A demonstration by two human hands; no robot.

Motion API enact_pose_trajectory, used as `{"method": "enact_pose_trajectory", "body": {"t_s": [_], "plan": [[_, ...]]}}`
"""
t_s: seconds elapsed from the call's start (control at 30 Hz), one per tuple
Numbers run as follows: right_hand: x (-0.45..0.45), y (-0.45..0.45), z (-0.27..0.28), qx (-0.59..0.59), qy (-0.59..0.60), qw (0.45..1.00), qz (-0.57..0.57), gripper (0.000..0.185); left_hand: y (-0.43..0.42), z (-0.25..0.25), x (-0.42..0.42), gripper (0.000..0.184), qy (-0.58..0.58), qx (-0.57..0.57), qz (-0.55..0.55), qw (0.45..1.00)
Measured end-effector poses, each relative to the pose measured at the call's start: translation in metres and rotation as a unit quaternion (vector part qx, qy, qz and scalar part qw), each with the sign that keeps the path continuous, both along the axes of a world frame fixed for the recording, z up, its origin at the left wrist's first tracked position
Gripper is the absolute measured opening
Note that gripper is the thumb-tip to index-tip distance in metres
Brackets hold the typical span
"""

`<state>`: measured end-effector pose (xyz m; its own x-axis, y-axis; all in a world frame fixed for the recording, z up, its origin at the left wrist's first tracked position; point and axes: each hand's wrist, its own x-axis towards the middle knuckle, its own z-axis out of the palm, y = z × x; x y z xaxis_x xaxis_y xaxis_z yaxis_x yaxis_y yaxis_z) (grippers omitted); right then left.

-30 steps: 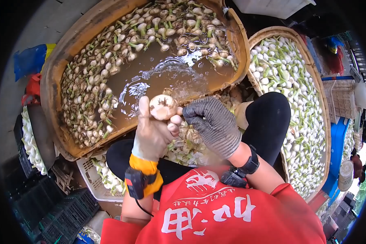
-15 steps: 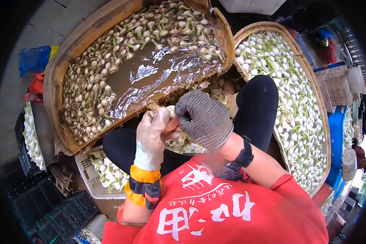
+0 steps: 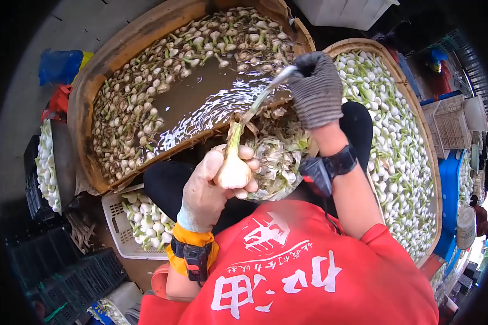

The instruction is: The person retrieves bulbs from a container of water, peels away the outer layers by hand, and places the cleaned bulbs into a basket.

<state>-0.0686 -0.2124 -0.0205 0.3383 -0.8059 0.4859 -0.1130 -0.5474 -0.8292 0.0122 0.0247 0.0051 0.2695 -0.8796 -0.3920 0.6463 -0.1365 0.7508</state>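
My left hand [image 3: 209, 181], in a pale glove, is closed around a white garlic bulb [image 3: 235, 172] with a green stem pointing up and away. A long pale strip of peel [image 3: 265, 93] runs from the top of the stem to my right hand [image 3: 315, 89]. That hand wears a grey ribbed glove and pinches the far end of the strip. Between my knees, below the right hand, lies a heap of loose garlic peelings [image 3: 276, 165].
Unpeeled garlic [image 3: 127, 124] floats in muddy water inside a large wooden tub [image 3: 81, 116] ahead. A second tub [image 3: 398, 81] at right is full of clean white garlic [image 3: 387, 162]. A white basket [image 3: 116, 233] of peeled bulbs stands at left, near dark crates [image 3: 87, 287].
My right hand has moved up and right, away from my left, drawing the peel strip out. My left hand has turned, bringing the garlic bulb into view.
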Motion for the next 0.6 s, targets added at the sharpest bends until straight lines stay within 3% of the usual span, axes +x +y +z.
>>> {"method": "enact_pose_trajectory", "body": {"t_s": [0.03, 0.07, 0.1, 0.17, 0.23, 0.3, 0.37, 0.4, 0.43, 0.5, 0.53, 0.6], "plan": [[-0.007, -0.009, -0.004, 0.057, 0.098, 0.994, -0.009, 0.015, 0.003, 0.002, -0.001, 0.044, 0.016, -0.004, 0.02, 1.0], [-0.007, -0.003, -0.008, 0.083, 0.128, 0.988, 0.026, 0.016, 0.008, -0.007, -0.002, 0.045, -0.058, -0.023, 0.021, 0.998], [-0.013, 0.008, -0.012, 0.11, 0.16, 0.979, 0.06, 0.016, 0.007, -0.003, -0.003, 0.045, -0.058, -0.024, 0.024, 0.998], [-0.031, 0.044, -0.015, 0.106, 0.153, 0.966, 0.181, 0.021, 0.001, 0.009, -0.01, 0.043, -0.196, 0.069, 0.024, 0.978], [-0.037, 0.068, -0.011, 0.206, 0.156, 0.939, 0.228, 0.017, -0.005, 0.011, -0.014, 0.039, -0.202, 0.082, 0.05, 0.975], [-0.04, 0.075, -0.016, 0.177, 0.134, 0.941, 0.256, 0.019, -0.004, 0.014, -0.01, 0.036, -0.181, 0.051, 0.035, 0.982], [-0.042, 0.076, -0.01, -0.022, 0.148, 0.93, 0.335, 0.028, -0.005, 0.012, -0.012, 0.038, -0.211, 0.043, 0.04, 0.976], [-0.041, 0.077, 0.012, 0.108, 0.217, 0.912, 0.33, 0.036, -0.004, 0.01, -0.01, 0.039, -0.22, 0.027, 0.003, 0.975], [-0.038, 0.079, 0.026, 0.109, 0.218, 0.913, 0.327, 0.036, -0.004, 0.009, -0.01, 0.039, -0.229, 0.011, -0.033, 0.973], [-0.032, 0.082, 0.041, 0.105, 0.356, 0.895, 0.247, 0.032, -0.011, 0.012, -0.012, 0.034, -0.228, 0.063, -0.031, 0.971], [-0.031, 0.077, 0.016, -0.048, 0.316, 0.915, 0.247, 0.037, -0.013, 0.004, -0.009, 0.032, -0.392, -0.013, -0.036, 0.919], [-0.034, 0.071, 0.029, -0.031, 0.292, 0.914, 0.282, 0.037, -0.016, -0.014, 0.008, 0.034, -0.626, -0.104, -0.082, 0.769]]}}
